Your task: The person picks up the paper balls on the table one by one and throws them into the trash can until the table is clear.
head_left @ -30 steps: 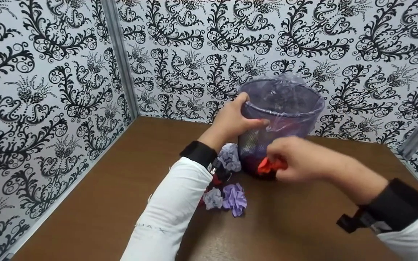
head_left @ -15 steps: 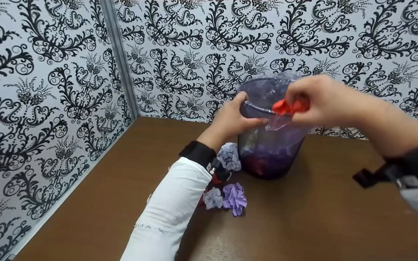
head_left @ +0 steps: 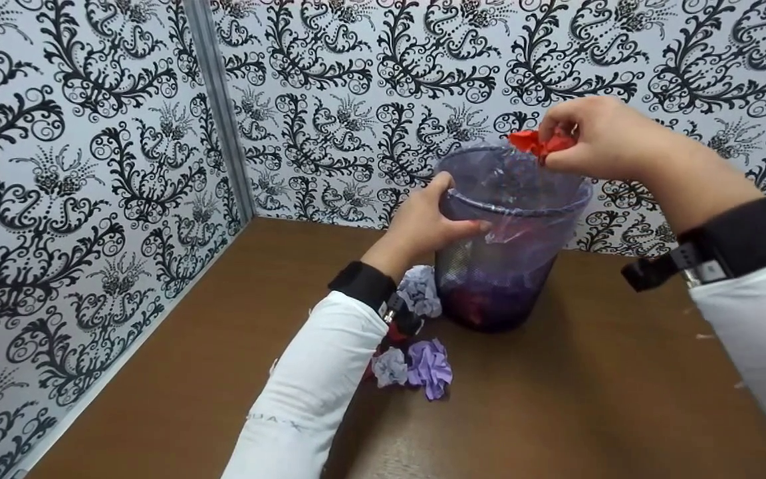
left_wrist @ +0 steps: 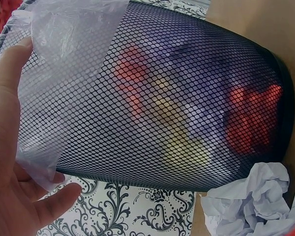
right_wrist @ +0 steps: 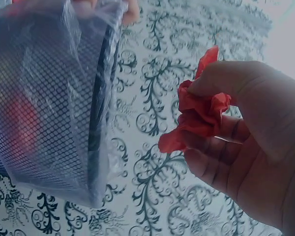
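Above the rim of the mesh bin (head_left: pixel 503 246), the right hand (head_left: pixel 599 140) holds a crumpled red paper ball (head_left: pixel 541 142), pinched between thumb and curled fingers; the right wrist view shows the grip closed narrow around the wad (right_wrist: pixel 199 113), with one red corner sticking up free. The left hand (head_left: pixel 423 223) grips the near side of the bin at its rim, thumb over the clear plastic liner (left_wrist: pixel 64 59) and fingers wrapped along the mesh wall, steadying it on the brown surface (head_left: pixel 223 346).

The step in hand looks like the drop: the ball is carried up and sits at the far right edge of the opening, just over the liner. By my reading, the next move calls for bringing the wad a little toward the middle of the mouth and letting the fingers spread, while the left hand keeps the bin from tipping.

Through the mesh, red and yellowish wads (left_wrist: pixel 246 123) already lie at the bottom. On the surface just beside the bin's base, close to the left wrist, rest several lilac and pale crumpled papers (head_left: pixel 416 362).
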`<state>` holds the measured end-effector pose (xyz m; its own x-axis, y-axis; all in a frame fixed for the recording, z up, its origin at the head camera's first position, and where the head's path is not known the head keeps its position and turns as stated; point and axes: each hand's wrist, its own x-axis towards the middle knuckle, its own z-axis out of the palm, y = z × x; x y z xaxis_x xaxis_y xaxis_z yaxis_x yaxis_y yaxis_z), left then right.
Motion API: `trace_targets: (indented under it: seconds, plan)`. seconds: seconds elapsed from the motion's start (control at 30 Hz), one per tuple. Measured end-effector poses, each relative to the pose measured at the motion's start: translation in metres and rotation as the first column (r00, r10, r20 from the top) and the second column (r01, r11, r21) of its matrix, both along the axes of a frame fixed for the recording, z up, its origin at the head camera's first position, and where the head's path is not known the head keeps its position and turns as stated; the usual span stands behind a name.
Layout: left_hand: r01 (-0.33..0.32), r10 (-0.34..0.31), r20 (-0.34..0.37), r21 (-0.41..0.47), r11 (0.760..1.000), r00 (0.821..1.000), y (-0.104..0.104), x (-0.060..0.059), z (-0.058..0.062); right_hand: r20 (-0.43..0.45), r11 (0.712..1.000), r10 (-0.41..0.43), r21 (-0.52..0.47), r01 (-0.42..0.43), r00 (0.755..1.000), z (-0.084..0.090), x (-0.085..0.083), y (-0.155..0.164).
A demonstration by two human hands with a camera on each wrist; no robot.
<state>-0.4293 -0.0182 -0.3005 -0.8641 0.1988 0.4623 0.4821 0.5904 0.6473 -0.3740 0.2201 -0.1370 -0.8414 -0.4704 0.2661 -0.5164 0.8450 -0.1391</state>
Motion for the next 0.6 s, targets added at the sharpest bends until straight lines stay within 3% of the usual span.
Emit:
trace_targets:
  seconds: [0.43, 0.6]
  plan:
    - [-0.011, 0.011, -0.002, 0.001, 1.0, 1.0, 0.0, -0.002, -0.001, 0.104, 0.999, -0.039, -0.027, 0.042, 0.994, -0.027, -0.042, 0.007]
    - [-0.011, 0.011, -0.009, -0.006, 1.0, 1.0, 0.001, -0.002, -0.002, 0.067, 0.998, -0.059, 0.019, 0.058, 0.996, -0.039, -0.051, 0.007]
